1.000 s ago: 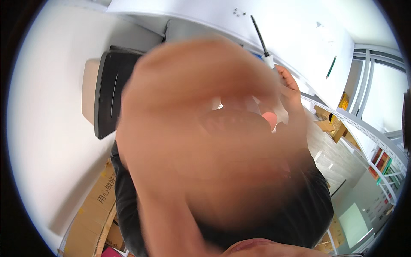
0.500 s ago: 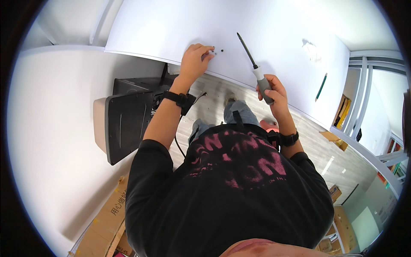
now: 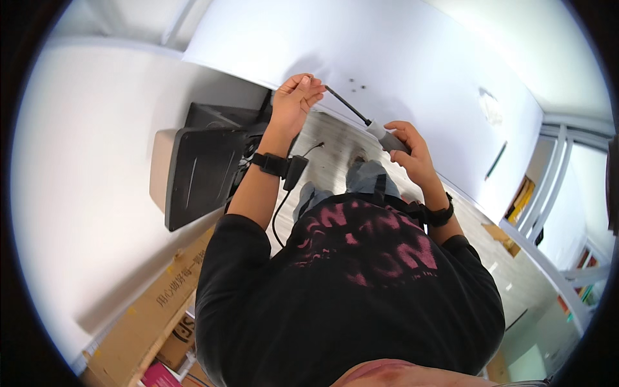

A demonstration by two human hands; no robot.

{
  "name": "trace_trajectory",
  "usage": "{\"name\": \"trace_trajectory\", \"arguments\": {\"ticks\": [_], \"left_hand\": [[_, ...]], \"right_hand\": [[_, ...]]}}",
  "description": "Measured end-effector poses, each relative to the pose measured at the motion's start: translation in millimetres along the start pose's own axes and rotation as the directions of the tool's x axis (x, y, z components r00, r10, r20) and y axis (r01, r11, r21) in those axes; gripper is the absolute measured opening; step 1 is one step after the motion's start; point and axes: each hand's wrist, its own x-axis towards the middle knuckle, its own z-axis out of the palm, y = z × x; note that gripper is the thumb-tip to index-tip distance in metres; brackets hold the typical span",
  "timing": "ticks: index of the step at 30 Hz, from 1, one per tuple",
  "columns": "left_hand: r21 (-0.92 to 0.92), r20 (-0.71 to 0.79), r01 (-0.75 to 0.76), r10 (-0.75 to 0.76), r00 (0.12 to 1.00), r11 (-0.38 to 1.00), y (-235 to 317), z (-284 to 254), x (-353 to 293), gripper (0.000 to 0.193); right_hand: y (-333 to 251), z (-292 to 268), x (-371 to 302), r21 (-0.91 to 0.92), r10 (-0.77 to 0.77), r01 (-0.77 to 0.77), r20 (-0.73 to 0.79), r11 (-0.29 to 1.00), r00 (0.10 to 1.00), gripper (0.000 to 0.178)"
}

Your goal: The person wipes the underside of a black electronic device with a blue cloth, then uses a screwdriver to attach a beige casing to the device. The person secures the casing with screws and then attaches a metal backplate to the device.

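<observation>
Matt plastic is seen on the screwdriver handle (image 3: 389, 140), metal on its shaft (image 3: 348, 105). The tabletop (image 3: 438, 84) is smoothly finished.

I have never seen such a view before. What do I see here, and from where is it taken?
There is no machine here, only a person's two bare hands. A fisheye camera on the person's head looks down at them, so straight edges seem bent. The right hand holds a screwdriver by its handle. The left hand is close to the screwdriver's tip; whether it pinches something small, I cannot tell. On the white table lie a few small dark pieces, too tiny to identify, and farther right a thin dark pencil.
</observation>
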Motion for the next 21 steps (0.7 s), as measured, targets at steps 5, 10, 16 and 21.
{"name": "trace_trajectory", "arguments": {"ticks": [5,10,16,21], "left_hand": [[-0.272,0.053,0.01,0.004,0.999,0.962,27.1,-35.9,-44.9,0.015],[-0.31,-0.016,-0.115,0.116,0.993,0.944,32.9,-72.3,-83.9,0.016],[-0.229,-0.123,-0.235,0.211,0.97,0.945,40.1,-102.3,-131.8,0.015],[-0.037,-0.272,-0.236,0.217,0.938,0.971,42.1,-128.9,-162.2,0.015]], "right_hand": [[-6.1,36.7,26.8,-0.069,-0.053,0.062,0.127,0.996,0.991,0.043],[-11.7,70.7,41.3,-0.087,-0.093,0.121,0.279,0.989,0.956,0.041],[-16.0,106.9,41.3,-0.187,-0.125,0.207,0.377,0.96,0.918,0.04],[-14.1,138.4,35.1,-0.29,-0.195,0.332,0.414,0.898,0.889,0.039]]}}
